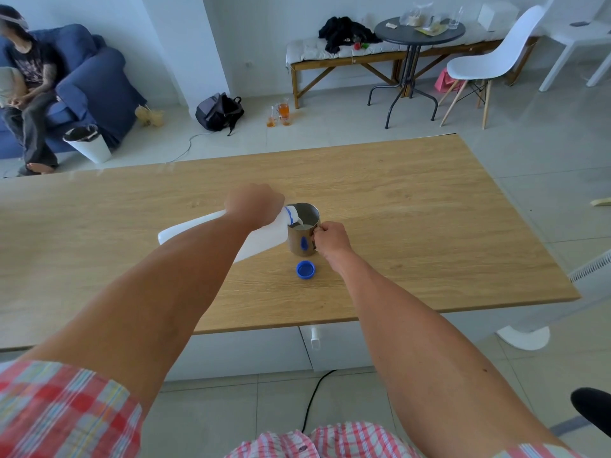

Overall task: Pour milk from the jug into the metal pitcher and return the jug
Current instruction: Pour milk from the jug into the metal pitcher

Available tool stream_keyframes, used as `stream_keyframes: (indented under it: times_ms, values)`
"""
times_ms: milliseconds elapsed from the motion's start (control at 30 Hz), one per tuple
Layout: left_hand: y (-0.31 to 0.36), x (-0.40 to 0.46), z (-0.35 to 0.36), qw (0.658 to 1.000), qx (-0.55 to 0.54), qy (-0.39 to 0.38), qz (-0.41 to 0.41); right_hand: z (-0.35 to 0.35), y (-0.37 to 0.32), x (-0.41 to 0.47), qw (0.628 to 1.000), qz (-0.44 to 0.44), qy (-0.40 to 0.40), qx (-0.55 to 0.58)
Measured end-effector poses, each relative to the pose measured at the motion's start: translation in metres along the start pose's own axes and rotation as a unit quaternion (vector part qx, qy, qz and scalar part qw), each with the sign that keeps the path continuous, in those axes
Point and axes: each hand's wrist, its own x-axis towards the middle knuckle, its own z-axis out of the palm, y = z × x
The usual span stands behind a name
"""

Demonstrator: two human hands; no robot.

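Surface: a long wooden bench (396,206) with a light oak grain, carrying only the task's things near its middle.
Room: pale tiled floor and white walls; a blue sofa (96,84) at far left with a seated person (29,94), a white waste bin (87,143) just beside it, a black backpack (219,111) on the floor, and a round dark side table (419,31) next to a white shell chair (496,61) at the back.
Jug: a white translucent plastic milk jug (264,241) with a blue neck ring, tipped steeply so its mouth hangs over the pitcher's rim; a thin white stream runs in.
Left hand (253,203): fingers closed over the jug near its top, holding it aloft.
Pitcher: a small brushed-metal pitcher (302,236) standing upright on the bench, milk showing inside.
Right hand (332,239): fingers wrapped on the pitcher's handle, steadying it.
Cap: a blue round screw cap (305,269) lies open side up on the bench, just in front of the pitcher and apart from it.
Writing: none legible; the blue patch on the pitcher's side looks like a reflection of the cap, though I cannot tell for sure.
Edges: pitcher and cap sit well in from every bench edge, with bare wood to both sides and beyond.
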Motion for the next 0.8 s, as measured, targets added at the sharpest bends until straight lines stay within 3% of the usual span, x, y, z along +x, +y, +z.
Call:
stream_keyframes:
  times_ms: [800]
  values:
    - [0.0022, 0.0011, -0.0009, 1.000, 0.023, -0.007, 0.011, 0.0013, -0.0013, -0.0021, 1.000, 0.004, -0.004, 0.003]
